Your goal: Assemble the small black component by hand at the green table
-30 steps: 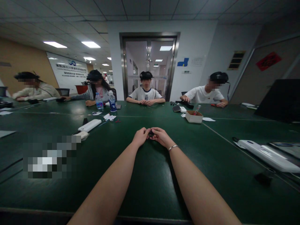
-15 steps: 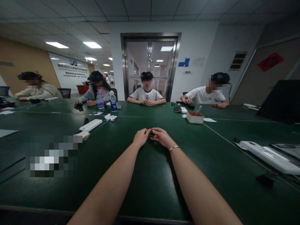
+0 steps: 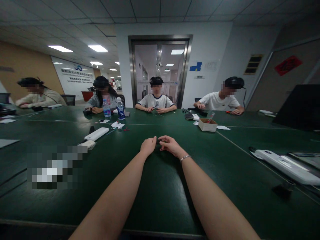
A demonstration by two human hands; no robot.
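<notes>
Ahead of me, over the green table (image 3: 160,186), my two hands are close together around a small dark object (image 3: 158,141). My left hand (image 3: 148,146) is closed with its thumb up, gripping the object's left side. From the right, the curled fingers and thumb of my right hand (image 3: 171,146) pinch at its other end; a bracelet circles that wrist. Fingers cover most of the object, and its kind cannot be made out.
To the left lie a white device (image 3: 97,134) and paper scraps (image 3: 118,125), with two bottles (image 3: 121,108) beyond. A small open box (image 3: 207,125) stands ahead right, and a long white device (image 3: 285,166) lies at right. Several people sit across the table.
My hands have drawn slightly apart, the left one shifting left, and more of a gap shows between them. Across the table, a person at left has raised a dark item a little.
</notes>
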